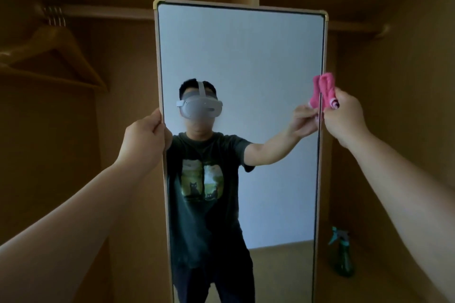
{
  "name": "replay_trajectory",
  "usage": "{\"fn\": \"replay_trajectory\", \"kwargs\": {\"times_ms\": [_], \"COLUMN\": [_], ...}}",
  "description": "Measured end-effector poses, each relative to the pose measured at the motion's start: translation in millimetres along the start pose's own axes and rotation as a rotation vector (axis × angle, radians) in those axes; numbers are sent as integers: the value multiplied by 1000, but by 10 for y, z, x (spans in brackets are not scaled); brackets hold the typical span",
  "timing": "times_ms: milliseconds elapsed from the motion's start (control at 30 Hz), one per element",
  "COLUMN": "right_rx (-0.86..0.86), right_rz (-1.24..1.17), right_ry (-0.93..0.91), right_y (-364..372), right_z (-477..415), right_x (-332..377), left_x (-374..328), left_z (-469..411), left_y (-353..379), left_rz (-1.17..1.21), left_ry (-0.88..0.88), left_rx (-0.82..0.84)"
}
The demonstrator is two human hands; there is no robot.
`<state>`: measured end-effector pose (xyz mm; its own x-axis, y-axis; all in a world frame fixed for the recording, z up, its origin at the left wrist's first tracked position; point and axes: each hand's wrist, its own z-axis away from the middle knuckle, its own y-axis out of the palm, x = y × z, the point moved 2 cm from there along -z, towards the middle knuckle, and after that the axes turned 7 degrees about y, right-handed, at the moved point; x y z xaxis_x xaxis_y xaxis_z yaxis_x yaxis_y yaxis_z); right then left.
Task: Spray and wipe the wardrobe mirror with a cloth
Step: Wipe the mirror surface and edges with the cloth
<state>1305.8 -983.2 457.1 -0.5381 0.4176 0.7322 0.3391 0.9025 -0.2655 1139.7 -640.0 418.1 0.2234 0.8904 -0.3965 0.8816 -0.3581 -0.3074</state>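
A tall mirror [246,51] in a pale wooden frame stands upright inside the wardrobe, filling the middle of the head view. My left hand [144,138] grips its left frame edge at mid height. My right hand [344,118] holds a bunched pink cloth [327,88] against the mirror's right edge, a little higher than the left hand. The cloth's reflection shows just inside the glass. A green spray bottle [341,253] stands on the wardrobe floor at the lower right, beside the mirror.
Wooden hangers [59,56] hang from a rail at the upper left. Another rail [357,28] runs behind the mirror's upper right. Brown wardrobe walls close in on both sides. The glass reflects a person and a pale wall.
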Motion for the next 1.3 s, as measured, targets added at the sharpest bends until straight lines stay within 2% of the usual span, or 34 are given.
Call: {"fn": "replay_trajectory", "kwargs": {"times_ms": [300,500,667,967,1300], "right_rx": [-7,1,9,28,57], "right_rz": [-29,-34,-23,-19,-23], "right_ry": [-23,-65,-71,-47,-24], "right_y": [57,100,151,241,297], "right_z": [126,139,182,318,452], "right_x": [-147,-341,-472,-708,-885], "left_x": [-113,-51,-45,151,289], "left_z": [116,288,453,615,777], "left_y": [35,93,141,255,302], "left_rz": [132,112,161,129,90], "left_ry": [-47,-72,-99,-183,-198], "left_rx": [-67,-32,-66,-55,12]}}
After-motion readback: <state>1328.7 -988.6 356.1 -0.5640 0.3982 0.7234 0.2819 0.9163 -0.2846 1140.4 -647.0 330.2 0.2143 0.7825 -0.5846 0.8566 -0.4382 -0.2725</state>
